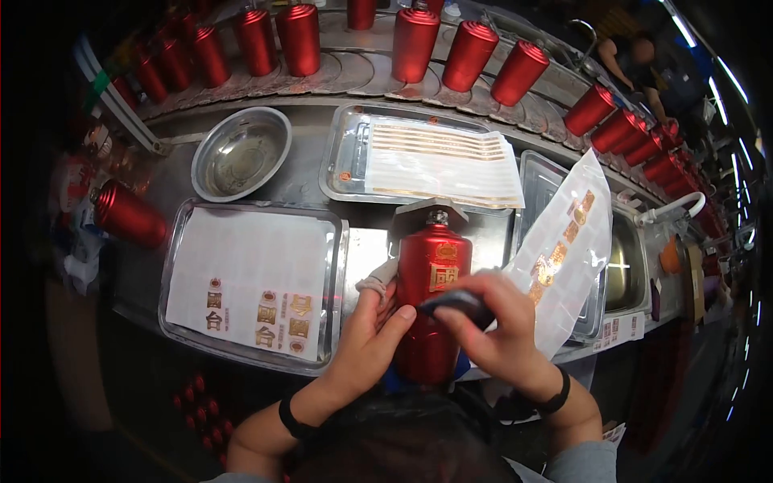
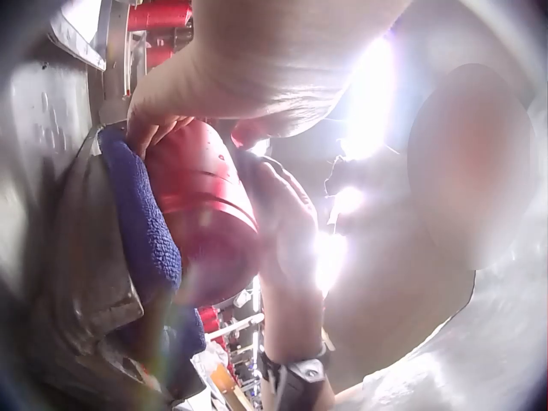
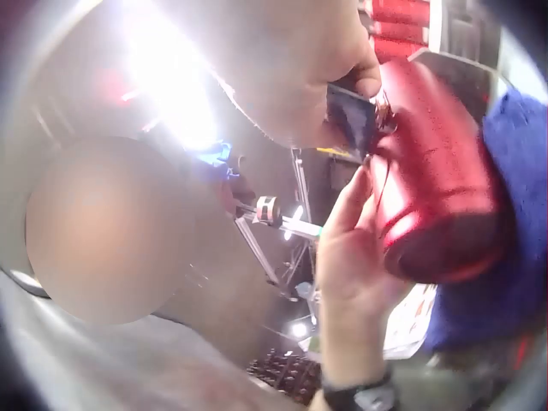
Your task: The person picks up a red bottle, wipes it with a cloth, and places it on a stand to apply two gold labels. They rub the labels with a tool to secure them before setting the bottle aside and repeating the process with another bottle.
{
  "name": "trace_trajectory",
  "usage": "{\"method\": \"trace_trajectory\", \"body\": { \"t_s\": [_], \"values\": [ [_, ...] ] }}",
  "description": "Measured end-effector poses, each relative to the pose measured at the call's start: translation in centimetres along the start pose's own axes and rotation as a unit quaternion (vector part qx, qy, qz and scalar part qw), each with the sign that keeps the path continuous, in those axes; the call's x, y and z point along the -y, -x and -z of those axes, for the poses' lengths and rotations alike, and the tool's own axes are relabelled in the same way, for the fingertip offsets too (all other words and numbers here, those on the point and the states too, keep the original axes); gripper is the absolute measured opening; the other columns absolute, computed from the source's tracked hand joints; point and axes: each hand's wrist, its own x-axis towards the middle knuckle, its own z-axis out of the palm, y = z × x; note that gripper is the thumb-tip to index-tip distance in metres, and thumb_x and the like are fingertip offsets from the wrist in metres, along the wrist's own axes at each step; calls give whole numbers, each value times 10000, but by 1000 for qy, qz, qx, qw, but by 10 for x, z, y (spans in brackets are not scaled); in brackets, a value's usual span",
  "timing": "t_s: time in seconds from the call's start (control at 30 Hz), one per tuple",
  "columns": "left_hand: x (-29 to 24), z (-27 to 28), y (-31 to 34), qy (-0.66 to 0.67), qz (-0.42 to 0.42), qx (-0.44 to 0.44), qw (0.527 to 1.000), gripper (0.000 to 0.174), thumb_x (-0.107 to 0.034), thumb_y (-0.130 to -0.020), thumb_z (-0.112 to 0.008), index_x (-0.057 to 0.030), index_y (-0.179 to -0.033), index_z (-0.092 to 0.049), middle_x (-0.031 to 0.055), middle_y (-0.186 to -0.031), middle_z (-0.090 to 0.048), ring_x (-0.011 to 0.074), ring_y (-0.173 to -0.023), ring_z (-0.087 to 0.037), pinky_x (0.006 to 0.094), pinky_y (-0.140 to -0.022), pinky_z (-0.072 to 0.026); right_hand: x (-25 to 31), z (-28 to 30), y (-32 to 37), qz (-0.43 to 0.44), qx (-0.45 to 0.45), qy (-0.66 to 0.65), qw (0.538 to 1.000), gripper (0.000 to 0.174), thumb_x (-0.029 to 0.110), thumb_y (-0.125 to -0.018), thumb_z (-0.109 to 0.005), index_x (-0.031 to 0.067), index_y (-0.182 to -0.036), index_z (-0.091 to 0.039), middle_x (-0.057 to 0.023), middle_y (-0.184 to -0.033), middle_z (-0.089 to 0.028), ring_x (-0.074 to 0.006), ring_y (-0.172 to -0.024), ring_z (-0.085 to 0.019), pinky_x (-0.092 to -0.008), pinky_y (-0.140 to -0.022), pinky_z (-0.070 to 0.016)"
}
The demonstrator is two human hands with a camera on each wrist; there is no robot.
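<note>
A red bottle (image 1: 432, 342) with gold characters (image 1: 443, 278) lies on its back, neck away from the body, on a blue cloth (image 2: 141, 205). My left hand (image 1: 366, 346) holds the bottle's left side, thumb on its front. My right hand (image 1: 503, 326) pinches a dark flat tool (image 1: 459, 307) and presses it on the bottle's front, just below the gold characters. In the right wrist view the dark tool (image 3: 351, 120) touches the red bottle (image 3: 437, 163) near the left thumb.
A tray (image 1: 342, 282) with a gold-label sheet lies left, another tray (image 1: 330, 173) with striped sheets behind. A metal bowl (image 1: 241, 153) stands back left. A label strip (image 1: 576, 249) lies right, by a sink (image 1: 624, 278). Several red bottles line the conveyor (image 1: 354, 76); one red bottle (image 1: 129, 213) leans far left.
</note>
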Motion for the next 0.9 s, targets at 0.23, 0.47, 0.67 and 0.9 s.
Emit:
{"method": "trace_trajectory", "body": {
  "t_s": [0.23, 0.47, 0.67, 0.9],
  "values": [
    [-1, 2, -2, -65, -24, 2, 998, 676, -124, -963, -587, 78, -1480, -202, 261, -1493, -344, 307, -1413, -345, 393, -1169, -265, -12, 5, -16, -83, -77, -44, 993, 225, 54, -774, -770, -4, -957, -652, -118, -866, -678, -201, -763, -667, -290, -675, -513],
    [-15, -7, -36, -30, -28, -39, 998, 695, -164, -948, -629, 104, -1450, -230, 273, -1456, -374, 297, -1387, -377, 386, -1152, -293, -22, 17, -8, -194, -139, -68, 969, 165, 35, -806, -737, 15, -912, -613, -63, -811, -652, -113, -702, -616, -257, -634, -494],
    [-13, -17, -54, -88, -8, -60, 994, 736, -254, -876, -733, 105, -1374, -326, 237, -1306, -519, 254, -1209, -547, 352, -1009, -450, -24, 20, 4, -213, -136, -179, 951, 219, 59, -827, -740, 29, -969, -576, -9, -812, -620, -41, -700, -571, -200, -608, -464],
    [-16, -28, -57, -148, 2, -81, 986, 645, -195, -846, -770, 20, -1323, -394, 155, -1238, -563, 182, -1118, -586, 321, -946, -496, -25, 23, 11, -247, -129, -226, 934, 220, 35, -831, -733, 31, -971, -563, -9, -838, -610, -44, -720, -572, -197, -626, -471]
  ]
}}
